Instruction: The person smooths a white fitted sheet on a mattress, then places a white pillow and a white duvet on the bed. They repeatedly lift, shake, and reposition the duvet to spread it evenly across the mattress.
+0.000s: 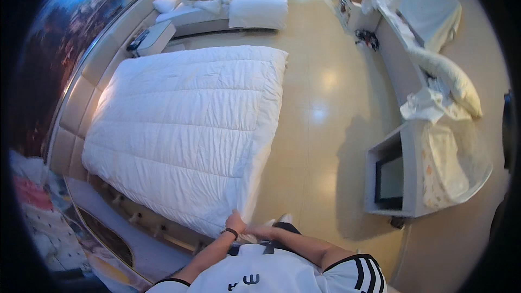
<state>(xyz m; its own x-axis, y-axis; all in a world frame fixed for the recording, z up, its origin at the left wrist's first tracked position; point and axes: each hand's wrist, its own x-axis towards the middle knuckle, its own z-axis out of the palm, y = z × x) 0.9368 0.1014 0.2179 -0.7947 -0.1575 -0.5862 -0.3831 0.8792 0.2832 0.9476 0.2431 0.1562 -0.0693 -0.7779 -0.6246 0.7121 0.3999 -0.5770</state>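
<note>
The white quilt (184,125) spreads out from the headboard (69,120); at a corner far from it, my left hand (235,222) grips the edge, likely for purchase. Whether my right hand (262,231) grips, I cannot tell.

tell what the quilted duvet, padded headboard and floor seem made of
White quilted duvet: matte fabric, perhaps cotton or polyester; stitched rows and puckers show. Beige padded headboard: possibly leatherette, smooth with seams between panels; could be cloth. Floor: glossy, likely tile or vinyl, given bright reflections and faint straight joints.
</note>
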